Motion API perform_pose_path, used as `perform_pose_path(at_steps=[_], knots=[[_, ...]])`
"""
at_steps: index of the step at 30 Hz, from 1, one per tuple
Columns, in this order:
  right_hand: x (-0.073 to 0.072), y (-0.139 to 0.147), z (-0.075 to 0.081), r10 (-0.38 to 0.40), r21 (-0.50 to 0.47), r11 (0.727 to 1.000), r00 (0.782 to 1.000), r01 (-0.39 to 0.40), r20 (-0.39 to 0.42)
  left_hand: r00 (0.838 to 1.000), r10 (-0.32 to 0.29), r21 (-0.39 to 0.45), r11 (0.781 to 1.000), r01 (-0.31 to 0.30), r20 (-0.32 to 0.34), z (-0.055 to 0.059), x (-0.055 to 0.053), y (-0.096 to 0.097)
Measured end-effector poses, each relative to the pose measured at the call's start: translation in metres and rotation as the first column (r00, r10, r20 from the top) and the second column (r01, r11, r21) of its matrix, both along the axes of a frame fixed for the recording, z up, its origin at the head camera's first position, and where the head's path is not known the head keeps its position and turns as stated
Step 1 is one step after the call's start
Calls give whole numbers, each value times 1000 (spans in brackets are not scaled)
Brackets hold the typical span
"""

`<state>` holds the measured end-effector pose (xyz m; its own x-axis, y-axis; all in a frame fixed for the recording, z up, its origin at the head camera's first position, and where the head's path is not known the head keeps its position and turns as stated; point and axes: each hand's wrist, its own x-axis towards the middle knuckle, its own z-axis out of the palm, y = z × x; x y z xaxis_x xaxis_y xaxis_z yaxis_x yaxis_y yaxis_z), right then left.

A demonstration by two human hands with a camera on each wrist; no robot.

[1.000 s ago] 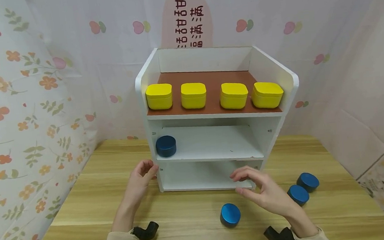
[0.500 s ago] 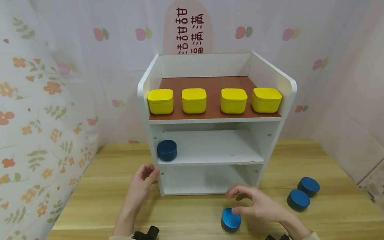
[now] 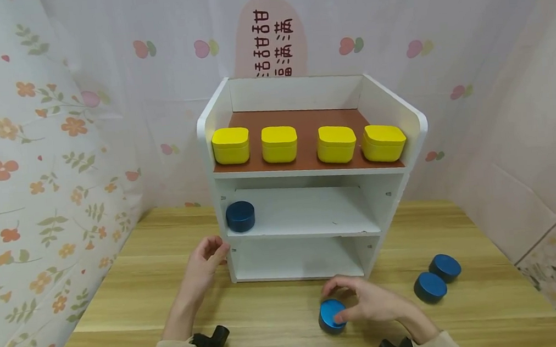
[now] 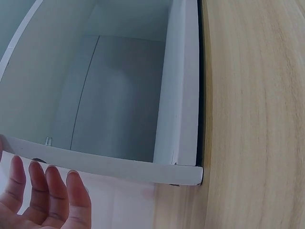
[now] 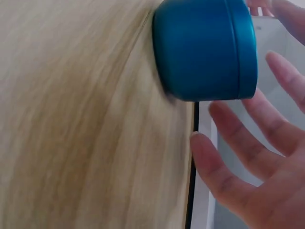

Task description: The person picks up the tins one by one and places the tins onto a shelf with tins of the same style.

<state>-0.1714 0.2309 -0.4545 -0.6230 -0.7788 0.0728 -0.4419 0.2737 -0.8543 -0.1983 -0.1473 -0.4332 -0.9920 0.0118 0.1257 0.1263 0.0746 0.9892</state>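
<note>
A white shelf unit [image 3: 296, 95] is standing toward the back of the wooden bench [image 3: 266, 318], its front bottom edge leaving a strip of bare wood between itself and the nearest blue tin [image 3: 328, 322]. That tin is sitting upright on the bench, in front of the unit's right half. The right hand [image 3: 368, 300] is arching round it from the right, thumb lying over the lid and fingers spreading beyond the far side; this grip is standing wide, with a gap showing between several fingers and the tin in the right wrist view. The left hand [image 3: 206, 259] is resting just beside the unit's left side edge, its grip loose and its fingers gently bent; whether the fingertips are touching the board, I cannot tell.

Open bench is running along both sides of the unit. To the right, a pair of blue tins [image 3: 430, 288] is standing close together, well apart from the right side wall.

On the top level, four yellow boxes [image 3: 279, 144] are lining the front edge, lids on, contents hidden; the outer two are sitting close to the side walls. The middle level is holding a dark blue tin [image 3: 240, 217] at its front left corner, with white board stretching rightward.
</note>
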Motion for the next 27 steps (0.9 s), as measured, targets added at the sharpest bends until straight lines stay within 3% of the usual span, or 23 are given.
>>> perform_pose_path(at_steps=[5, 12, 27], knots=[[-3, 1, -4, 25, 58, 998, 999, -22, -44, 1000, 1, -3, 1000, -1, -4, -1, -2, -1], [-2, 7, -4, 30, 158, 987, 999, -33, 21, 1000, 0, -10, 1000, 0, -4, -4, -5, -2], [-3, 9, -7, 67, 157, 985, 997, -73, 39, 1000, 4, 0, 1000, -4, -4, -3, -3, -1]])
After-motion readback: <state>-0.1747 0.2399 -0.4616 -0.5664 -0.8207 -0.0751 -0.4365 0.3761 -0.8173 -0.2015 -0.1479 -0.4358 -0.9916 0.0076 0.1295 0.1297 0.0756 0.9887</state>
